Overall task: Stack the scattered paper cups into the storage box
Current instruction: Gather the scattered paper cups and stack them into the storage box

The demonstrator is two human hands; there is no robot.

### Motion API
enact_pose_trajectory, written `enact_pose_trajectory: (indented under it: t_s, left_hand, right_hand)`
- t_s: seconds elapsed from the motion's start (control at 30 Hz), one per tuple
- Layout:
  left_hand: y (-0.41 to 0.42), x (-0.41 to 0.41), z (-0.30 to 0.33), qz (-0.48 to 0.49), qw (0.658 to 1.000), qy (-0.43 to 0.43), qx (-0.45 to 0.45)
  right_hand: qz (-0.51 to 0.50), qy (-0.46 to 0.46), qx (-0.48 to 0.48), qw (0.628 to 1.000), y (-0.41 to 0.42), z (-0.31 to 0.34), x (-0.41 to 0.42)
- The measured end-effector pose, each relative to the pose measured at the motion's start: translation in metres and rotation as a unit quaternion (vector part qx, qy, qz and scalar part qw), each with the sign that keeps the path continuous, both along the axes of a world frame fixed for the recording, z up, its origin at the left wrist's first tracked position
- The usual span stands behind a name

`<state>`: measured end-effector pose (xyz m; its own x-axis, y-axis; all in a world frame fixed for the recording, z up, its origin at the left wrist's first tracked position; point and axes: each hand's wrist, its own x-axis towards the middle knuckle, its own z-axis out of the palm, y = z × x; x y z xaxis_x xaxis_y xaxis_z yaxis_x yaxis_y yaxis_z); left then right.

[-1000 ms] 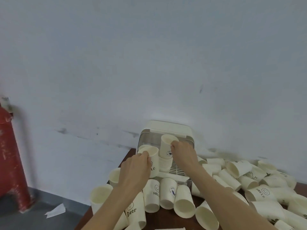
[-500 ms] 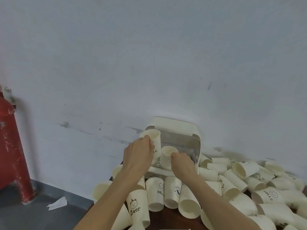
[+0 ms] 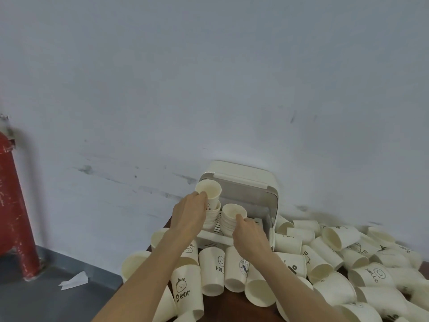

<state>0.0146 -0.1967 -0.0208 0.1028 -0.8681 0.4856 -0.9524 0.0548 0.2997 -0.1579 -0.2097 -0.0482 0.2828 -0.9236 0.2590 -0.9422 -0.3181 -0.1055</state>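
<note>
Starting at the left, my left hand grips a plain cream paper cup by its rim and wall, fingers curled round it, with its base just entering the taller nested stack of cream cups at the left of the white plastic storage box with the raised lid. I judge this the seating step: I would keep the cup upright over the stack, lower it straight, and let go only once it sits snugly, since a tilted push could crush the thin wall or topple the stack.

Just to the right, my right hand pinches the rim of the shorter nested stack of cream cups, which stands beside the first inside the box; it looks to be steadying that stack, though I cannot tell how firmly.

Further right and in front, many loose printed white paper cups lie scattered on the dark brown table, so most of the job remains. I would release gently, keeping both stacks apart.
</note>
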Motion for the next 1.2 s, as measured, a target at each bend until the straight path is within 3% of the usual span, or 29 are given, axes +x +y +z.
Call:
enact_pose_trajectory:
  t_s: [0.57,1.2]
  left_hand:
    - [-0.022,-0.014,-0.022,0.011,0.992,-0.067,0.104]
    - [0.052,-0.033,0.007,-0.027,0.994,0.041,0.096]
  right_hand:
    - [0.008,-0.007,0.015,1.0,0.0,-0.005,-0.005]
    - [0.029,-0.063,0.016,0.997,0.056,0.03,-0.037]
